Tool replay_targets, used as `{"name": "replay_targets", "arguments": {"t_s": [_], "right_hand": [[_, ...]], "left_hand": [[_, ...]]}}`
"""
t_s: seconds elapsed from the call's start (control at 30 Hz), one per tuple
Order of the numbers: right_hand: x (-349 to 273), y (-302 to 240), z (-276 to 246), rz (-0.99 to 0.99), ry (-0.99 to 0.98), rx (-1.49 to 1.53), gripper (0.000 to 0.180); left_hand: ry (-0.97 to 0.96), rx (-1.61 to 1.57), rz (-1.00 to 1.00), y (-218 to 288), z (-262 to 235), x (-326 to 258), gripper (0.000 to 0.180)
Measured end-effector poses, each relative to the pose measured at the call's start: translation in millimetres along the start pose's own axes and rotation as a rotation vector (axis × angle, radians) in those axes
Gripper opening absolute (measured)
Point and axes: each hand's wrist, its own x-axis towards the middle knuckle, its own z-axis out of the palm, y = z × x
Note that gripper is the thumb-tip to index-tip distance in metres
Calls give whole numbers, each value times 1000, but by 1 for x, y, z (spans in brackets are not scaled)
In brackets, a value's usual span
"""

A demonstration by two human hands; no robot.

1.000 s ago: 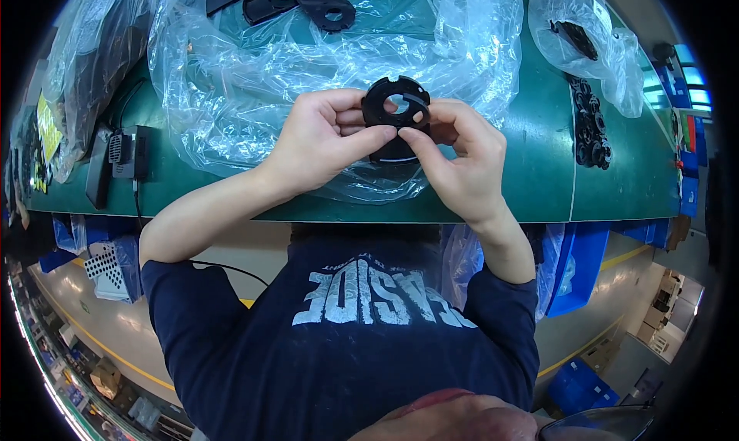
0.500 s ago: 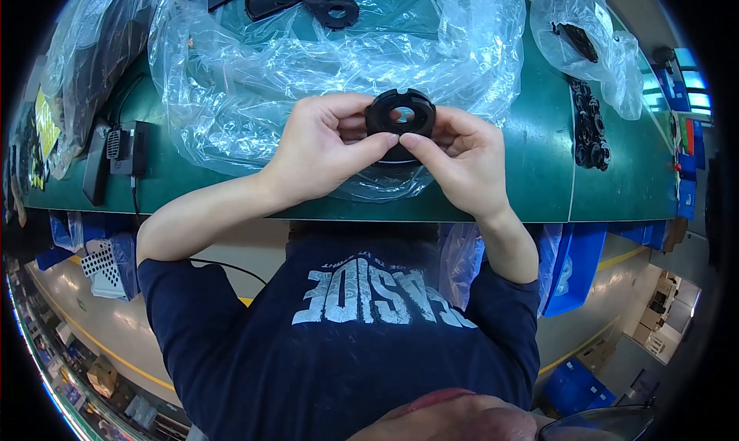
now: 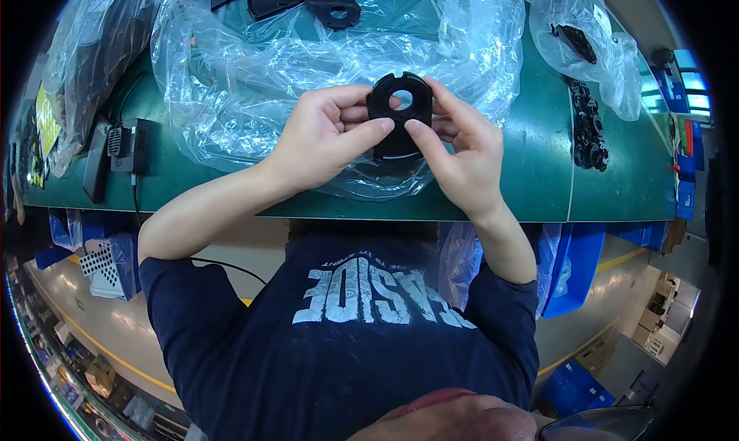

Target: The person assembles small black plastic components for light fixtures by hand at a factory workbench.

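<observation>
Between my two hands is a black plastic part (image 3: pixel 399 142) with a rounded, notched top and a round hole through it. My left hand (image 3: pixel 327 133) grips its left side, thumb on the front face just below the hole. On the other side my right hand (image 3: pixel 463 144) pinches it, thumb also on the front and index finger along the upper right edge. The part is held tilted up above the near edge of a clear plastic bag (image 3: pixel 254 79). Fingers behind the part are partly hidden.
Similar black parts (image 3: pixel 331 6) lie at the far side on the bag. Small black rings (image 3: pixel 589 129) sit in a strip at the right, beside a clear bag (image 3: pixel 577 25) with a dark piece inside. A small black device (image 3: pixel 129 146) with a cable stands left on the green table (image 3: pixel 531 187).
The black part has been tipped up so its face and lower body show more fully. My thumbs have moved apart on its front, and my right index finger has risen along its edge.
</observation>
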Motion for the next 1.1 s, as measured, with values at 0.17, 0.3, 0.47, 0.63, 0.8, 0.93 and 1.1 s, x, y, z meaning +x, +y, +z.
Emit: {"name": "replay_targets", "arguments": {"t_s": [0.17, 0.3, 0.47, 0.63, 0.8, 0.93, 1.1], "right_hand": [[1, 7, 2, -44, 29, 23, 41], [1, 2, 4, 67, 21, 172, 36], [2, 10, -2, 199, -95, 289, 31], [0, 10, -1, 171, -71, 222, 23], [-1, 9, -2, 195, -98, 195, 23], [3, 12, -1, 207, -78, 240, 30], [2, 5, 2, 39, 37, 33, 41]], "left_hand": [[22, 40, -3, -8, 0, 1, 24], [55, 71, 7, -10, 0, 2, 24], [52, 57, 5, -5, 1, 2, 24], [43, 151, 20, -6, -2, 1, 23], [29, 182, 28, -5, 0, 0, 24], [30, 150, 12, -7, -3, 6, 25], [2, -29, -50, -7, -5, 7, 26]]}}
